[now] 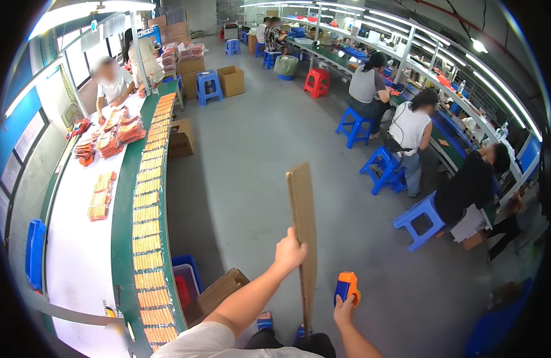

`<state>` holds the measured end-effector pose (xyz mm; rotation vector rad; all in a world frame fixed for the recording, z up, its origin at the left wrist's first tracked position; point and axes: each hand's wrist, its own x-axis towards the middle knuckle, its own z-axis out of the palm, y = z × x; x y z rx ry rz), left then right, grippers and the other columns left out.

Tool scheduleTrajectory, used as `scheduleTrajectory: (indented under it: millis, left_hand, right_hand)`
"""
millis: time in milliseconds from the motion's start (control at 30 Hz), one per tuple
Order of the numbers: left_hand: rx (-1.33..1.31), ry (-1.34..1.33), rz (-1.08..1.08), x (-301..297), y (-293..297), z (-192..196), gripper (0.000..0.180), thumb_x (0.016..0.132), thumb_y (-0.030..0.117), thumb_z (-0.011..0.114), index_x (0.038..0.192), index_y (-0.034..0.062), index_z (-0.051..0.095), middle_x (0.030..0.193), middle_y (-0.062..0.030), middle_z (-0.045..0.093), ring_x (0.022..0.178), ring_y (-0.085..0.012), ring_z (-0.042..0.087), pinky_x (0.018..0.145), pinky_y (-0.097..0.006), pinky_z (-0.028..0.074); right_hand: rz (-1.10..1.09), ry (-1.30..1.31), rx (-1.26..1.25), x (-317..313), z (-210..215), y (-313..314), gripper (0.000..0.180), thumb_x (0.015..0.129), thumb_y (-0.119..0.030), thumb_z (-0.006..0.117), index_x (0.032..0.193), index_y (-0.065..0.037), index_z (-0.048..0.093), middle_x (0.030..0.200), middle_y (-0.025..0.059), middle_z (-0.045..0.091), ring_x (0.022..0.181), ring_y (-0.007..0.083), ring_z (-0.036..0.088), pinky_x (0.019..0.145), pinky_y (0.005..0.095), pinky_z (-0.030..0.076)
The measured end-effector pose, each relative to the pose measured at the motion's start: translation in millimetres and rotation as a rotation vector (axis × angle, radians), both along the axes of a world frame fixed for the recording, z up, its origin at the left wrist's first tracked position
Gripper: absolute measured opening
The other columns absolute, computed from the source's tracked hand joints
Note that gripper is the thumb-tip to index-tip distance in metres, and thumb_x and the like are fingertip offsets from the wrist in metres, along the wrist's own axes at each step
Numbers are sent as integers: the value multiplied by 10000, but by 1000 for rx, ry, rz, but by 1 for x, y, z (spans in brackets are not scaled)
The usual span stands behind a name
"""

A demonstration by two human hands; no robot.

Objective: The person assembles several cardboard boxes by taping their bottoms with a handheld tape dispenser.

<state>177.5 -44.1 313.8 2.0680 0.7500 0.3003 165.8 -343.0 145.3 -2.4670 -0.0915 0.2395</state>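
Note:
A flat piece of brown cardboard (304,209), perhaps a folded carton, stands on edge in front of my body. My left hand (289,252) is closed around its near left edge, about halfway up. To the right of the board, my right hand (344,308) grips an orange and blue tape dispenser (347,286) in the air, apart from the cardboard. The lower end of the board reaches down close to my legs and feet.
On my left runs a long green and white table (121,238) with a row of orange packs (146,228). Folded cardboard (219,292) and a blue bin (189,268) stand beside it. Workers sit on blue stools (420,221) along the right bench; another person (113,83) works far left.

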Motion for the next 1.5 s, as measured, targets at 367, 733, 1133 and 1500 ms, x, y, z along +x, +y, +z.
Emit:
scheduleTrajectory:
  millis: [367,733,1133,1500]
  left_hand:
    - [-78,562,-31,68,-57,-286,709,849,231,536,1418,39,158,1242,-229,514,999,-402,594,863,-481,479]
    - [-67,405,80,107,-162,-363,479,892,201,447,1307,7,306,1152,-237,566,1007,-449,557,888,-492,428]
    - [-231,136,227,133,-148,-355,638,980,445,366,1440,22,238,1383,-215,421,1249,-339,445,1024,-388,364]
    - [-283,378,468,102,-103,-361,606,823,44,480,1390,20,269,1130,-215,537,969,-304,581,832,-390,485]
  right_hand:
    - [142,254,-16,-23,-173,-27,514,876,-356,602,1107,66,421,987,325,589,946,482,574,809,497,451]
    - [134,375,69,3,-178,-76,781,732,-513,716,1080,98,377,872,300,583,803,483,580,698,505,467]
    - [149,518,167,24,-200,-103,1091,530,-651,780,1160,120,335,999,292,570,938,455,580,803,452,475]
    - [143,122,-104,38,-200,-117,666,663,-278,785,1091,66,407,843,215,597,780,383,586,740,453,421]
